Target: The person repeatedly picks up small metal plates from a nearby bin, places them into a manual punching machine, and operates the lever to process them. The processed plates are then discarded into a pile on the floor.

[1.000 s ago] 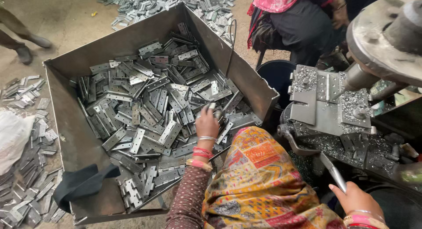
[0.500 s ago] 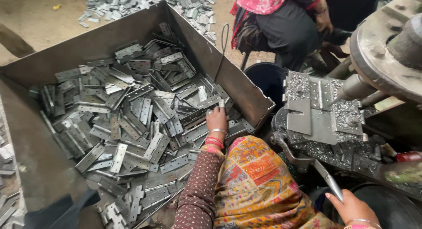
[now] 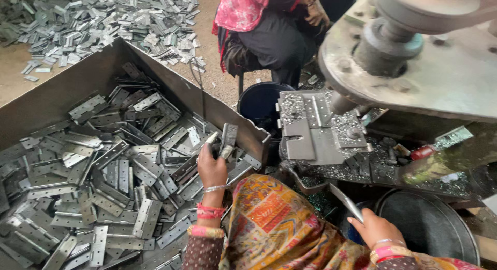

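Hinge plates (image 3: 227, 139) gripped in left hand (image 3: 211, 166) above metal bin (image 3: 52, 101), right hand (image 3: 377, 227) clasping flat strip (image 3: 346, 201).

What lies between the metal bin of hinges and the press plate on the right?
In the head view, a dark round bucket stands between the metal bin and the press plate.

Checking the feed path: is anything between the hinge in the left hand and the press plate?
Only the bin wall. The left hand holds the hinge above it; the plate lies just beyond.
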